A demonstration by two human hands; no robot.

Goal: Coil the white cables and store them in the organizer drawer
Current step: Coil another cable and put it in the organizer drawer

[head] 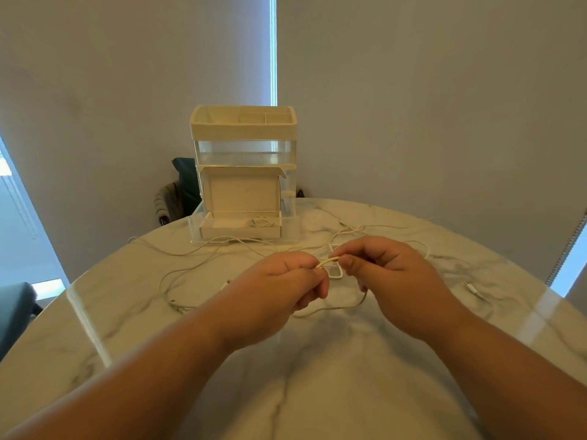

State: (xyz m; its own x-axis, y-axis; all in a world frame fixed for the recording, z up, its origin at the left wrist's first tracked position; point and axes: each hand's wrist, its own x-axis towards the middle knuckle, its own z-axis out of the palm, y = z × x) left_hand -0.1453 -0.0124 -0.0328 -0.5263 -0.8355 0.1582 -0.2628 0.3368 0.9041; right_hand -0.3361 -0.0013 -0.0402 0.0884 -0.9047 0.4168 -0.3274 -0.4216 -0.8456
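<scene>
Both hands meet above the middle of the marble table. My left hand (pixel 286 281) and my right hand (pixel 390 274) pinch a short stretch of a white cable (pixel 328 261) between their fingertips; a small loop of it hangs below, and the rest trails down onto the table. More loose white cables (pixel 197 268) sprawl across the table to the left and behind. At the far edge stands the white organizer (pixel 244 147), its bottom clear drawer (pixel 193 230) pulled out. An open white box (pixel 222 231) with a coiled cable in it sits in that drawer.
The round marble table (pixel 317 360) fills the foreground. A cable plug (pixel 471 289) lies to the right of my right hand, another plug (pixel 226 283) just left of my left hand. Dark chairs stand behind the table at left (pixel 184 182) and at the far left edge (pixel 16 306).
</scene>
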